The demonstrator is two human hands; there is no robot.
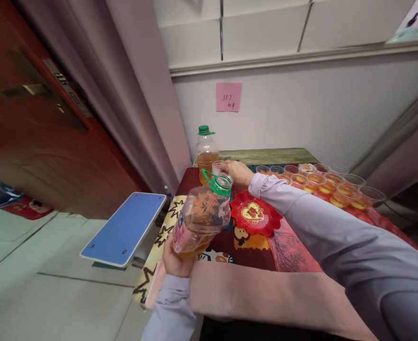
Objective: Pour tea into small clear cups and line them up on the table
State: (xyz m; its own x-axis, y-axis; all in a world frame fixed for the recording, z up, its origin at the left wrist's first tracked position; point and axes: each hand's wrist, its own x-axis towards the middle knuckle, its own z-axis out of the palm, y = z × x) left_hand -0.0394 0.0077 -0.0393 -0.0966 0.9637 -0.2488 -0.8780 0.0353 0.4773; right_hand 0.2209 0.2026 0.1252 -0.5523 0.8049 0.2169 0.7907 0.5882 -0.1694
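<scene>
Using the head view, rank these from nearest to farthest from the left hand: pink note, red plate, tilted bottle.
1. Tilted bottle: nearest, held in the left hand.
2. Red plate: on the table, to the right of that hand.
3. Pink note: farthest, up on the wall beyond the table.

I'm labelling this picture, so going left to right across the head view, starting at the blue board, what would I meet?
Blue board → tilted bottle → red dish → rightmost cup. Both hands are left out, as they overlap these.
</scene>
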